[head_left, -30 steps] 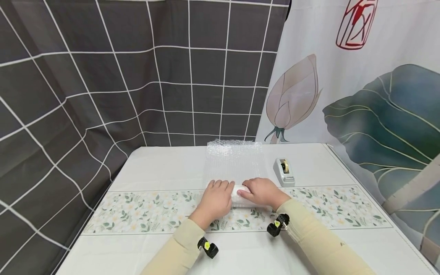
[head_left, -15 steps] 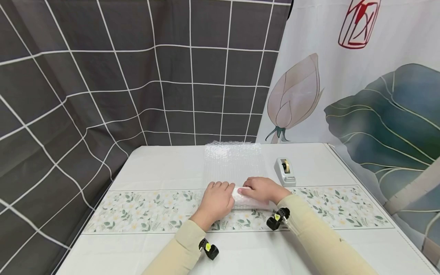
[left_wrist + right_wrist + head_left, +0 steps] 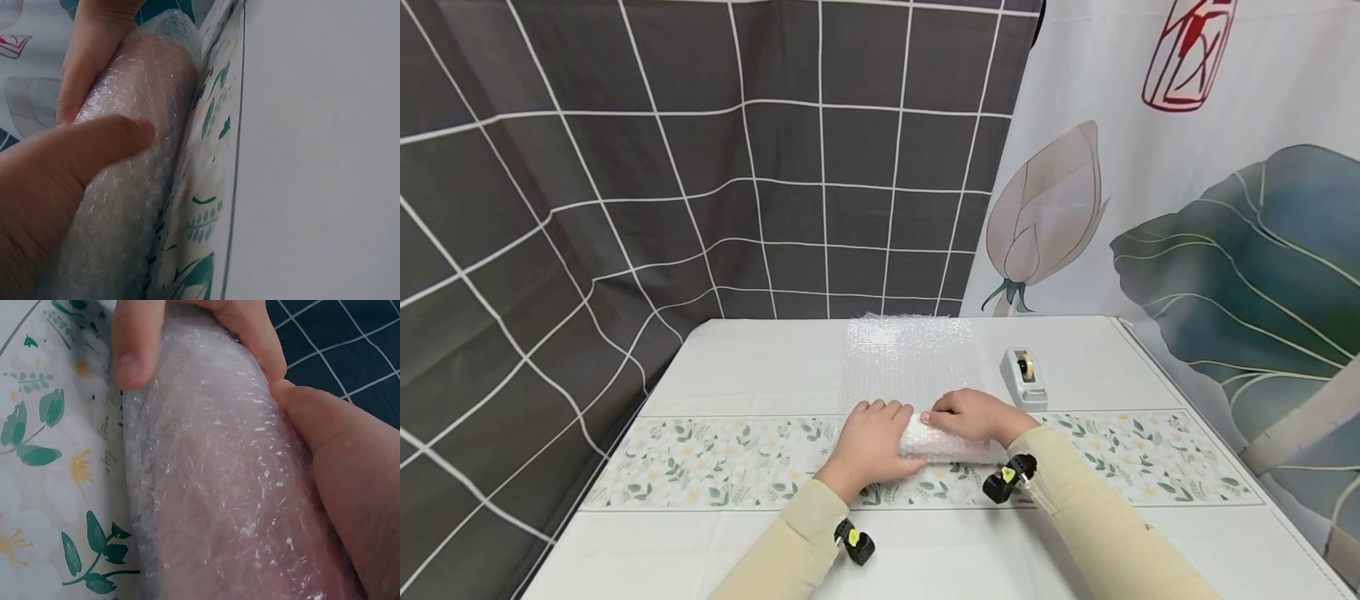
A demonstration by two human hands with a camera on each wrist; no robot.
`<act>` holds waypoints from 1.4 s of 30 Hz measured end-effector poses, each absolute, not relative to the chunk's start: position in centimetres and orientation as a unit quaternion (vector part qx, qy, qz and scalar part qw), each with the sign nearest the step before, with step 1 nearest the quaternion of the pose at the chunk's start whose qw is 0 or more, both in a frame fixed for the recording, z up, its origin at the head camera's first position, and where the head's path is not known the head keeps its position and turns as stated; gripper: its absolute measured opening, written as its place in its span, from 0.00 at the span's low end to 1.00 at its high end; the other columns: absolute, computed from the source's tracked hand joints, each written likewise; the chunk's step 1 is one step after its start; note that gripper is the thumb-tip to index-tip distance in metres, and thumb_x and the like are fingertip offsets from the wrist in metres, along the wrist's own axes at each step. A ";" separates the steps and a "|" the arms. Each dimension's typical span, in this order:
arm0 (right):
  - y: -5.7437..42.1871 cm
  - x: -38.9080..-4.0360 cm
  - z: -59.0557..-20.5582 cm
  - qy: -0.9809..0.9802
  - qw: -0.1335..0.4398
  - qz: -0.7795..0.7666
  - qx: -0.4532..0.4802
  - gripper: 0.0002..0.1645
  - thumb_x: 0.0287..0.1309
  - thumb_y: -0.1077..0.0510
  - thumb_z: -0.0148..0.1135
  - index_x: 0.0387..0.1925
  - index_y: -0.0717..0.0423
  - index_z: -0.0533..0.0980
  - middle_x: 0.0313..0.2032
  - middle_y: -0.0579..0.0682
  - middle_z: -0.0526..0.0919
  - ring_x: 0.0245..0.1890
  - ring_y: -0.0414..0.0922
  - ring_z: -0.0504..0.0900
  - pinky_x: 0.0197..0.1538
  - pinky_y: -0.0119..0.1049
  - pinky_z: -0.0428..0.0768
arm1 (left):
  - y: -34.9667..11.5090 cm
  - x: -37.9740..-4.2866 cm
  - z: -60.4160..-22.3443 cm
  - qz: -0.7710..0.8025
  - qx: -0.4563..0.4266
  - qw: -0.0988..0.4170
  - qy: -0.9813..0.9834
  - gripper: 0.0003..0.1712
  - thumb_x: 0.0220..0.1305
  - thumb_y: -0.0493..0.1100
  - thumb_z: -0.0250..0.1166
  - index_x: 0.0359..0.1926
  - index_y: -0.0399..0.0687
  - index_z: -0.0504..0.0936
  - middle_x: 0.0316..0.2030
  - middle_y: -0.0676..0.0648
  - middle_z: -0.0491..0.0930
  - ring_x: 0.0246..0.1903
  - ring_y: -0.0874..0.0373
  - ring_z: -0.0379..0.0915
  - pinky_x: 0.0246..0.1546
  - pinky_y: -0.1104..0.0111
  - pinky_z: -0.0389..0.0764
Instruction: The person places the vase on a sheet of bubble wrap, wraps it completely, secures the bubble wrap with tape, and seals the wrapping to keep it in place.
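A cylinder wound in bubble wrap (image 3: pixel 951 448), pinkish through the plastic, lies across the floral band of the table. What is inside cannot be made out. My left hand (image 3: pixel 868 446) grips its left end, fingers over the far side and thumb along the near side. On the right part, my right hand (image 3: pixel 976 415) holds the roll from above and behind, its thumb (image 3: pixel 350 437) against the wrap in the right wrist view. From under the hands, a flat sheet of bubble wrap (image 3: pixel 910 358) runs to the table's back edge.
A pale tape dispenser (image 3: pixel 1024 382) stands behind the right hand, to the right of the sheet. Beyond the white table (image 3: pixel 737 367) hang a dark grid curtain (image 3: pixel 775 208) and a white curtain with printed leaves (image 3: pixel 1052 200).
The roll has turned slightly and come a little nearer, and the sheet's far edge has drawn down. The left thumb has spread out along the roll's near side.
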State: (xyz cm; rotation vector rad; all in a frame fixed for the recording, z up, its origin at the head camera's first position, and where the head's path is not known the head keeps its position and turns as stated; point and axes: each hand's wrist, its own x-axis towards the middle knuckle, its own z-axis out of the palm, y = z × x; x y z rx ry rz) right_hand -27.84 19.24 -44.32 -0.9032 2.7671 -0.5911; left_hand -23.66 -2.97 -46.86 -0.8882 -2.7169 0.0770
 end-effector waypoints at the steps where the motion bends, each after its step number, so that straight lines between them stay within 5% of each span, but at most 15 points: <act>1: 19.3 -27.8 -44.3 0.928 0.076 -0.198 -0.305 0.25 0.73 0.42 0.51 0.45 0.55 0.85 0.41 0.48 0.88 0.44 0.49 0.85 0.52 0.48 0.81 | -3.0 -23.7 -46.8 0.033 -0.308 0.138 -0.941 0.44 0.56 0.79 0.57 0.59 0.51 0.77 0.50 0.52 0.82 0.47 0.54 0.79 0.52 0.58 0.78; 7: 19.7 -26.9 -43.9 0.936 -0.030 -0.180 -0.300 0.24 0.73 0.43 0.52 0.51 0.56 0.83 0.45 0.49 0.88 0.48 0.50 0.85 0.54 0.49 0.81 | -2.7 -24.1 -46.3 0.042 -0.309 0.113 -0.943 0.48 0.49 0.77 0.68 0.60 0.50 0.76 0.49 0.51 0.81 0.47 0.54 0.78 0.53 0.59 0.78; 13: 19.8 -24.9 -43.3 0.940 -0.123 -0.134 -0.290 0.21 0.71 0.45 0.57 0.52 0.55 0.82 0.49 0.53 0.86 0.50 0.52 0.85 0.53 0.50 0.82 | -2.5 -24.7 -46.2 0.028 -0.303 0.098 -0.948 0.41 0.45 0.69 0.75 0.53 0.50 0.78 0.42 0.52 0.81 0.40 0.56 0.78 0.45 0.62 0.80; 19: 19.6 -23.5 -44.2 0.921 -0.175 -0.071 -0.342 0.33 0.59 0.39 0.68 0.55 0.59 0.79 0.49 0.54 0.84 0.49 0.51 0.84 0.54 0.47 0.81 | -2.6 -25.1 -45.6 0.004 -0.292 0.077 -0.953 0.35 0.43 0.65 0.76 0.47 0.50 0.80 0.35 0.52 0.81 0.33 0.55 0.78 0.38 0.61 0.80; 30: 19.7 -23.0 -45.4 0.925 -0.153 -0.002 -0.347 0.56 0.38 0.34 0.78 0.64 0.61 0.72 0.55 0.56 0.81 0.55 0.54 0.80 0.61 0.51 0.76 | -2.7 -25.7 -45.1 -0.033 -0.281 0.022 -0.959 0.34 0.42 0.65 0.76 0.47 0.51 0.81 0.34 0.53 0.82 0.31 0.55 0.78 0.37 0.60 0.80; 42: 19.5 -24.0 -46.1 0.920 -0.174 0.025 -0.350 0.48 0.39 0.40 0.80 0.60 0.58 0.73 0.48 0.54 0.82 0.47 0.54 0.82 0.52 0.50 0.81 | -2.9 -26.0 -44.7 -0.051 -0.287 -0.011 -0.957 0.28 0.40 0.59 0.77 0.41 0.53 0.80 0.29 0.56 0.79 0.27 0.59 0.74 0.35 0.60 0.79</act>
